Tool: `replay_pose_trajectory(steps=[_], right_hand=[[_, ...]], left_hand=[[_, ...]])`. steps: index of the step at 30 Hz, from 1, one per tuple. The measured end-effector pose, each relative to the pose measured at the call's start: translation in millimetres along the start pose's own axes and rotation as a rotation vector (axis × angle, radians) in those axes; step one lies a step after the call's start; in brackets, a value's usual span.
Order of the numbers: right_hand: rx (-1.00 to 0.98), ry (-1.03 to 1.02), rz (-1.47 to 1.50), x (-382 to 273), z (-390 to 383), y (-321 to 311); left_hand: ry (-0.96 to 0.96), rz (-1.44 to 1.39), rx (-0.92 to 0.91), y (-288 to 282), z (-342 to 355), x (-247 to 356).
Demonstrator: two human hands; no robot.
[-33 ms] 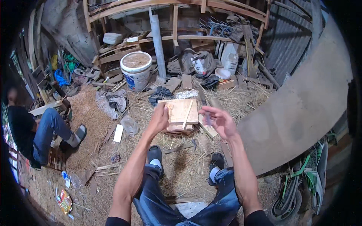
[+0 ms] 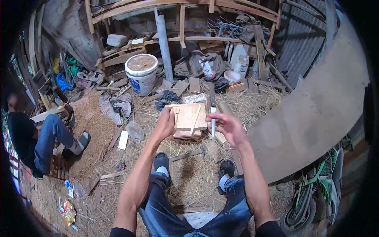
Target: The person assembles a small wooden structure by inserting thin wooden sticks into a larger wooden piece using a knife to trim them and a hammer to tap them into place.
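A square wooden board (image 2: 185, 114) lies on a low block in the straw in front of my feet, with a thin wooden strip (image 2: 196, 113) lying across it. My left hand (image 2: 165, 124) holds the board's left edge, fingers curled over it. Just right of the board, my right hand (image 2: 229, 127) is raised a little, its fingers pinching a thin white stick-like tool (image 2: 213, 124) that points downward. A hammer (image 2: 194, 153) lies on the straw between the board and my shoes.
A white bucket (image 2: 141, 73) stands at the back left by a grey post (image 2: 164, 43). A person (image 2: 35, 138) sits at the left. A big curved plank (image 2: 316, 110) fills the right, with a motorbike (image 2: 312, 197) below it. Timber scraps and bags lie behind.
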State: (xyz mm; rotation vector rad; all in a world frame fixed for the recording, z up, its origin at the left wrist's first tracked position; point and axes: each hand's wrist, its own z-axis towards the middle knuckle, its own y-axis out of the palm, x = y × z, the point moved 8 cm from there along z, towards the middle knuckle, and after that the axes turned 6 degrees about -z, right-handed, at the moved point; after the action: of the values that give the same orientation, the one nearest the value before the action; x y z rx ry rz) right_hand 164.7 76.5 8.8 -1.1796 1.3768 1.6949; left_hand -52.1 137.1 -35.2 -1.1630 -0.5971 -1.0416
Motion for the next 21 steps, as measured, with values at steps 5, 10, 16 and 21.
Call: replay_pose_trajectory(steps=[5, 10, 16, 21], right_hand=[[0.196, 0.149, -0.426, 56.5, -1.8, -19.3], [0.161, 0.127, -0.206, 67.5, 9.5, -6.3], [0.087, 0.166, 0.149, 75.0, 9.6, 16.7], [0.100, 0.148, 0.202, 85.5, 10.1, 11.3]], left_hand=[[-0.092, -0.163, -0.211, 15.9, -2.9, 2.3], [-0.121, -0.243, -0.332, 29.4, -11.9, 34.3], [-0.129, -0.326, -0.260, 38.7, -12.6, 49.6], [-0.046, -0.278, -0.359, 46.0, -15.4, 57.5]])
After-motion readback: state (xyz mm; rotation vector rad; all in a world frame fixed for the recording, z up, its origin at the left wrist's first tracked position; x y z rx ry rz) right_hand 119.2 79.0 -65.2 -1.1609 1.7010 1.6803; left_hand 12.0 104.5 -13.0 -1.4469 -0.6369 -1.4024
